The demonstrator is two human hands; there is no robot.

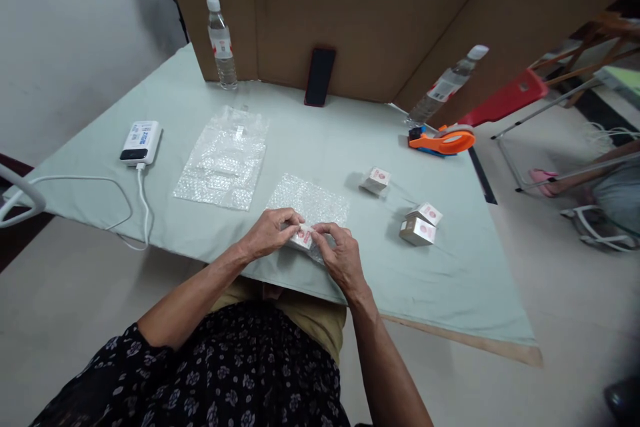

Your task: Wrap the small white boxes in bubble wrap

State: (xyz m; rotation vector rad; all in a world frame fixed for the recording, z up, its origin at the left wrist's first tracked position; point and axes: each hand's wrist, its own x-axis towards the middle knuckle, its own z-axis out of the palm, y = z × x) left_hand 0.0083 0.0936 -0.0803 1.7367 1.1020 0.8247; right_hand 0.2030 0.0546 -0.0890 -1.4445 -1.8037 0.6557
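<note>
My left hand point(270, 230) and my right hand point(340, 255) meet at the near edge of the table, fingers pinched on a small white box with a red mark point(303, 238). The box lies at the near end of a bubble-wrap sheet point(310, 203), partly under the wrap. Both hands are closed on the box and the wrap around it. To the right, apart from my hands, stand three more small boxes: one point(376, 180) alone and two point(421, 223) stacked together.
A stack of bubble-wrap bags point(223, 159) lies left of centre. A power bank point(141, 143) with a white cable sits at the left. An orange tape dispenser point(440, 140), two water bottles point(222, 44) point(445, 87), a dark phone point(320, 77) and a cardboard screen point(350, 7) stand at the back.
</note>
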